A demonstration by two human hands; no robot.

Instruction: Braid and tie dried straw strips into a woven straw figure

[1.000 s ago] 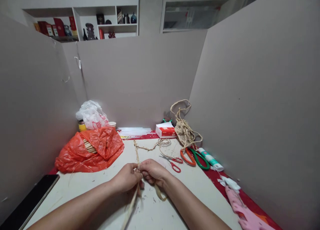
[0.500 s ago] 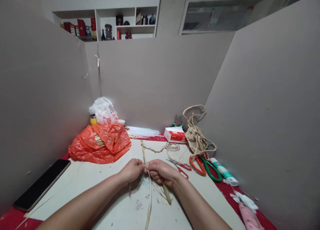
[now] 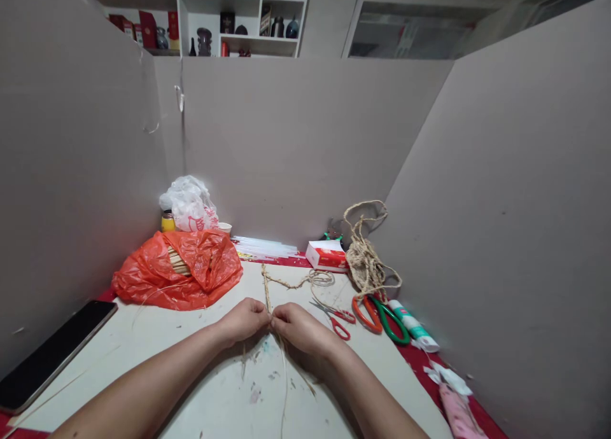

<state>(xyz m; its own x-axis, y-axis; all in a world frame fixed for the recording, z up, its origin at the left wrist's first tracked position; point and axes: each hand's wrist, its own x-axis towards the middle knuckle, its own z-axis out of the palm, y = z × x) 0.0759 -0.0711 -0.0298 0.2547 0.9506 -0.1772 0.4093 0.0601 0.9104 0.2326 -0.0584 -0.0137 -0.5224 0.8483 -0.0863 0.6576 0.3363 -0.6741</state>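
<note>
My left hand (image 3: pixel 247 320) and my right hand (image 3: pixel 298 327) meet at the middle of the white board (image 3: pixel 229 388). Both are closed, pinching the near end of a thin braided straw cord (image 3: pixel 266 292). From the fingers the cord runs away from me, bends, and trails right to a loose coil (image 3: pixel 321 277). Loose straw strands (image 3: pixel 283 388) hang toward me from beneath my hands. The fingertips of my right hand are partly hidden behind its back. Just right of that hand lie small scissors (image 3: pixel 337 318) with red handles.
At left are an orange plastic bag (image 3: pixel 176 292) of straw-coloured sticks and a phone (image 3: pixel 55 353). To the right lie a bundle of rope (image 3: pixel 366 267), large orange and green handles (image 3: pixel 396 324) and a white-green tube (image 3: pixel 414 326). Behind stand a red-white box (image 3: pixel 327 256) and grey partitions (image 3: pixel 281 133).
My right hand has turned, so its back now faces up more and hides the fingers. A wide straw piece beneath it is less visible. The whole view has shifted slightly.
</note>
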